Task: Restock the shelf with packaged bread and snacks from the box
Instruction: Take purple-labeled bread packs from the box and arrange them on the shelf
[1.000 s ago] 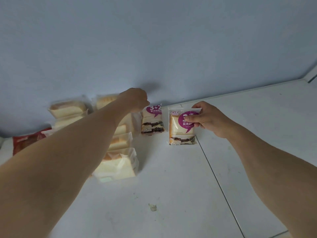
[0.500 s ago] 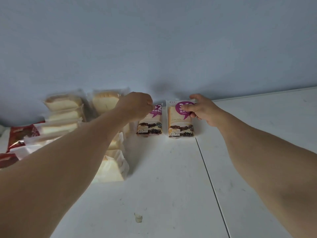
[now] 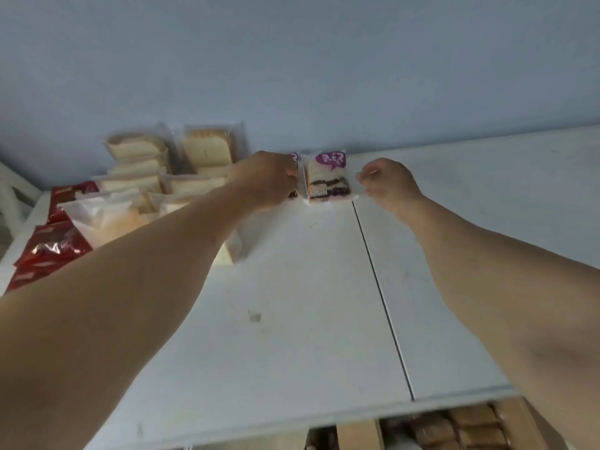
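Observation:
Two purple-labelled bread packs stand against the blue wall at the back of the white shelf (image 3: pixel 292 319). The right pack (image 3: pixel 328 177) stands upright and in full view. My right hand (image 3: pixel 391 185) is just beside its right edge, fingers loosely curled, holding nothing. My left hand (image 3: pixel 268 180) is closed over the left pack (image 3: pixel 294 177), hiding most of it. The cardboard box (image 3: pixel 454 427) with brown packaged snacks shows below the shelf's front edge.
Clear packs of sliced bread (image 3: pixel 207 152) are stacked in rows left of my left hand. Red snack packs (image 3: pixel 52 248) lie at the far left. A dark seam (image 3: pixel 380 287) runs front to back across the shelf. A small stain (image 3: pixel 255 316) marks the middle.
My right hand has let go of the right pack and drawn off to its right. My left hand has slid down over the left pack. The camera has tilted down, so the box shows.

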